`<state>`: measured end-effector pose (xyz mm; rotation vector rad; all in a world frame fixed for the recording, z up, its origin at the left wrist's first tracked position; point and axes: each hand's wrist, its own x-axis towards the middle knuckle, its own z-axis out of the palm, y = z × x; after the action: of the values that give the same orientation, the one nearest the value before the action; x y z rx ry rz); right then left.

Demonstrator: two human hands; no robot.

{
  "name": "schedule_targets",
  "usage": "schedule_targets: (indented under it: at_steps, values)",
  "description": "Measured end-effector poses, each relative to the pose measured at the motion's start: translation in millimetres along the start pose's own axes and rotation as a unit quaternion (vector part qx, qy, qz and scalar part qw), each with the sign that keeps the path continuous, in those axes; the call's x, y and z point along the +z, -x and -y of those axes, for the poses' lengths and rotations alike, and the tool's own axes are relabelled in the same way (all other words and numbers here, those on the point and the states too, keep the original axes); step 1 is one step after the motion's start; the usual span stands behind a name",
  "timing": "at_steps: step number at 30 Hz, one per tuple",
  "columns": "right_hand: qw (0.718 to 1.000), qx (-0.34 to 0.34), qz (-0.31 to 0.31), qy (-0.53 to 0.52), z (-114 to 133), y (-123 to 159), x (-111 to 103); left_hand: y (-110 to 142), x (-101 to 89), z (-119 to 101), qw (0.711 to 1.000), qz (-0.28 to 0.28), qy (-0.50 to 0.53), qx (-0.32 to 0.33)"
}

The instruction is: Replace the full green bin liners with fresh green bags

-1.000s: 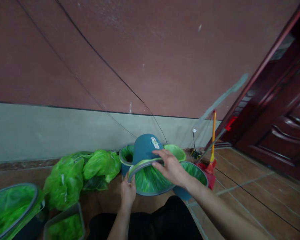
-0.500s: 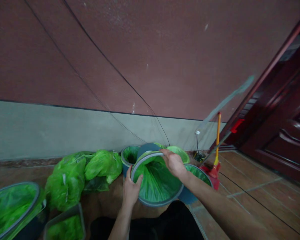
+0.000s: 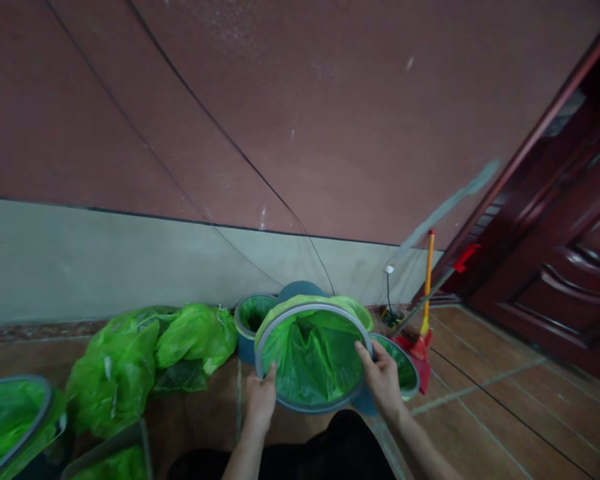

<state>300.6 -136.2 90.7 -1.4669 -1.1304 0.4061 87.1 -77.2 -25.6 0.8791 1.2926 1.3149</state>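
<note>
A round trash bin (image 3: pixel 315 383) with a green bag lining it is tipped toward me in front of my knees. A grey ring (image 3: pixel 313 307) circles its mouth, and the bag folds out over the far side. My left hand (image 3: pixel 261 397) is closed on the left side of the rim, thumb on the inner side. On the right side, my right hand (image 3: pixel 384 379) grips the rim with the thumb over the ring. The undersides of both hands' fingers are hidden behind the bin.
More lined bins stand by the wall, one left (image 3: pixel 256 313) and one right (image 3: pixel 403 363). Filled green bags (image 3: pixel 117 370) lie to the left, near a large lined bin (image 3: pixel 45 400) and a rectangular bin (image 3: pixel 145 447). A red dustpan (image 3: pixel 420 350) and cables are at right.
My right hand has moved from the top of the rim down to its right side. My left hand has slid lower on the left side. The bin's mouth now faces me more squarely.
</note>
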Motion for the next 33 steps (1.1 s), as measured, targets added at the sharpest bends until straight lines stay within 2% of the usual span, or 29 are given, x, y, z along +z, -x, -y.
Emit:
schedule_targets:
  at_steps: [2,5,7,11,14,20,25,29,33]
  values:
    - [0.998,0.004,0.055,-0.016,10.8,-8.3,-10.3,1.9,-0.8,-2.3,1.000,0.003,-0.011,0.017]
    - [0.998,0.027,0.044,-0.038,28.0,-23.6,-19.9,4.0,-1.4,-6.4,0.998,-0.002,-0.031,0.047]
    - [0.994,0.070,0.044,-0.078,37.9,-31.5,-23.8,5.8,-1.6,-8.9,0.998,-0.002,-0.035,0.057]
    - [0.967,0.134,0.116,-0.186,50.9,-36.1,-34.9,11.3,-2.6,-14.6,0.998,0.007,-0.027,0.060]
    - [0.961,0.130,0.131,-0.204,51.2,-32.4,-44.1,15.2,-3.5,-20.2,0.997,0.022,-0.014,0.072]
    - [0.981,0.112,0.120,-0.104,49.5,-24.3,-52.1,17.9,-3.3,-27.4,0.996,0.021,-0.002,0.085]
    - [0.983,0.066,0.169,-0.007,77.3,-26.4,-56.0,17.3,-1.7,-22.3,0.995,0.047,-0.019,0.086]
    - [0.977,0.014,0.200,0.071,92.1,-33.3,-47.4,15.2,-0.3,-17.7,0.995,0.045,-0.024,0.091]
    - [0.961,0.006,0.272,0.050,103.3,-35.2,-32.9,13.1,0.0,-17.6,0.994,0.044,-0.023,0.094]
